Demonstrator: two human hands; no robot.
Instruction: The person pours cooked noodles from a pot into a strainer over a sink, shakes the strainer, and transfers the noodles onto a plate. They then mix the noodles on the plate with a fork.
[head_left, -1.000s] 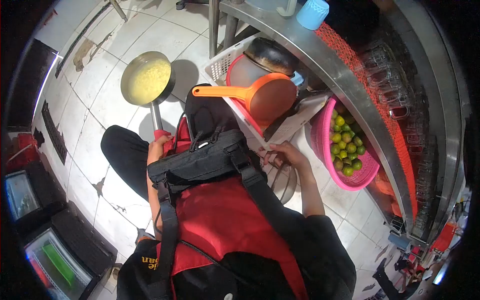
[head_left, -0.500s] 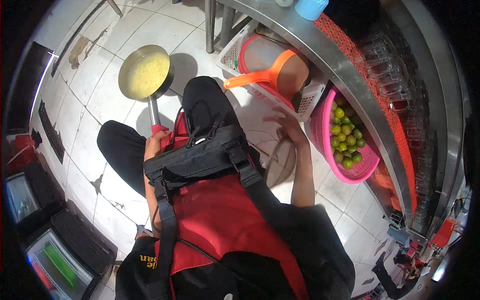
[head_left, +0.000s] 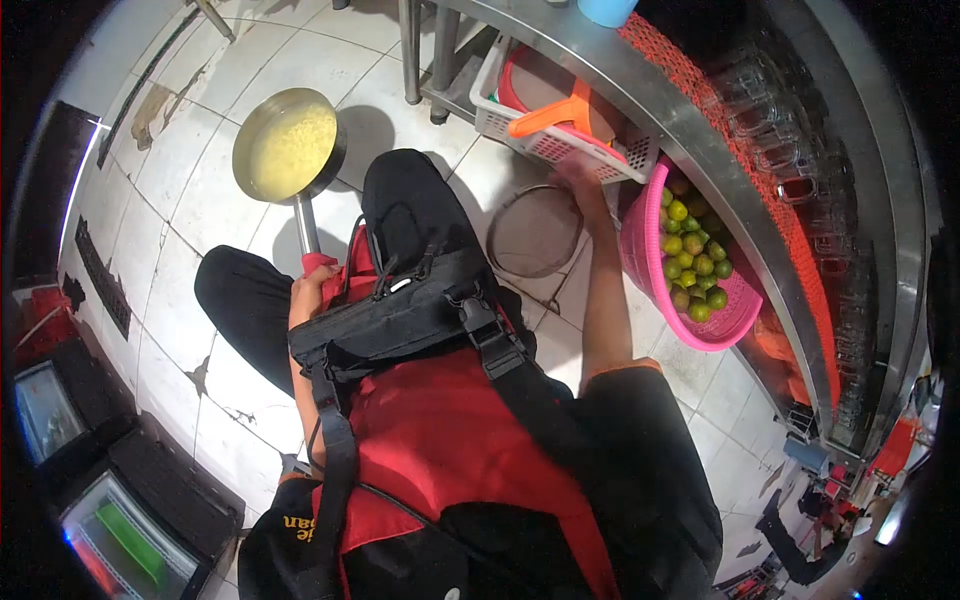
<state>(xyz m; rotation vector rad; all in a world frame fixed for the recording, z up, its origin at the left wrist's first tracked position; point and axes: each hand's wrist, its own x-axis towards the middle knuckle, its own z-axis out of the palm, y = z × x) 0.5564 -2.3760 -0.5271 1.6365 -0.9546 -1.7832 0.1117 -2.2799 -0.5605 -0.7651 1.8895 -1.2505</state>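
Fingers of the left hand curl closed around red cloth on the handle of the pan; those of the right hand are blurred at the near side of the white crate, so I cannot tell whether they spread, press together or touch it. The pan lies ahead of the left knee; whether its base meets the floor is unclear. Working well here, I judge, means a firm grip through the cloth and a level pan, so the yellow food stays in, while the right hand works clear of the round mesh piece on the floor. Counting outward: one pan, one cloth, one mesh piece, one crate with one orange handle over its edge, one pink basket, over a dozen overlapping limes, one blue cup on the steel counter.
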